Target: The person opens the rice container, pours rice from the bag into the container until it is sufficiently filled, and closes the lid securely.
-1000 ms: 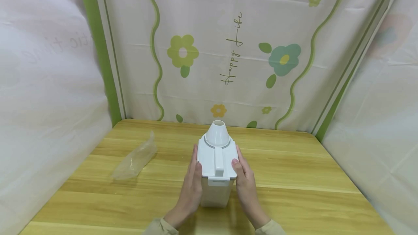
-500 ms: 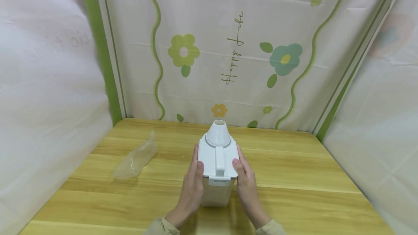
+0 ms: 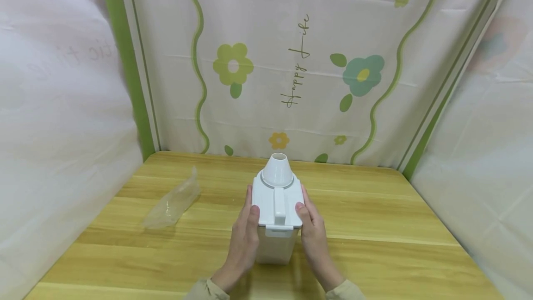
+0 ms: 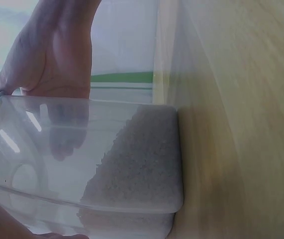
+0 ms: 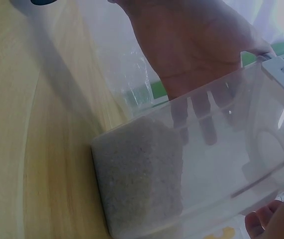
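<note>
A clear plastic rice container (image 3: 275, 248) stands on the wooden table between my two hands. It has a white lid (image 3: 264, 200) with a bar handle, a front latch and a cone-shaped cap (image 3: 277, 172). My left hand (image 3: 241, 242) holds its left side, thumb at the lid's edge. On the opposite side my right hand (image 3: 315, 240) grips it, with the thumb on the lid's rim. Through the clear wall, pale rice-like grains (image 4: 139, 164) show in the left wrist view, heaped in a slope at the bottom. The far fingers show through the wall in both wrist views.
A crumpled clear plastic bag (image 3: 172, 203) lies on the table (image 3: 374, 216) to the left of the container. White curtains (image 3: 266, 105) with printed flowers and green trim enclose the table at the back and both sides.
</note>
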{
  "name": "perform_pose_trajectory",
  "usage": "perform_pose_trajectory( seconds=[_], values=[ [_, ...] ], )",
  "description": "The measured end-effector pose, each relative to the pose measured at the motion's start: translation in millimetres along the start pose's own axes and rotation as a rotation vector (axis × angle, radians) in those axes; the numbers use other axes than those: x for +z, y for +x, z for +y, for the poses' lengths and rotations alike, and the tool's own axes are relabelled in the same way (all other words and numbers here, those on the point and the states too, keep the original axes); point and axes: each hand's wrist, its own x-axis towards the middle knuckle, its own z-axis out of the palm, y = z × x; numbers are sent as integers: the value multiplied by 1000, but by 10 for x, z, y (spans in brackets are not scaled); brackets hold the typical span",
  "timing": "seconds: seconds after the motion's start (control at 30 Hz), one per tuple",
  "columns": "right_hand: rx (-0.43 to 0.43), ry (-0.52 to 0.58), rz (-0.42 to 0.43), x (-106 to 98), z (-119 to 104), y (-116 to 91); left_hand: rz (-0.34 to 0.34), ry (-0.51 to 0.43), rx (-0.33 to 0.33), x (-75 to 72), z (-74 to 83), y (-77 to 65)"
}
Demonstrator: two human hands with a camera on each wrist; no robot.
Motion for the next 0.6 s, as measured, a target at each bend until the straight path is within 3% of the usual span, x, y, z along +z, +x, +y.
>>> perform_pose_trajectory(
  seconds=[0.6],
  values=[
    [5,33,-8,12,-9,-4,24,-59,7,39,-10,-4]
  ],
)
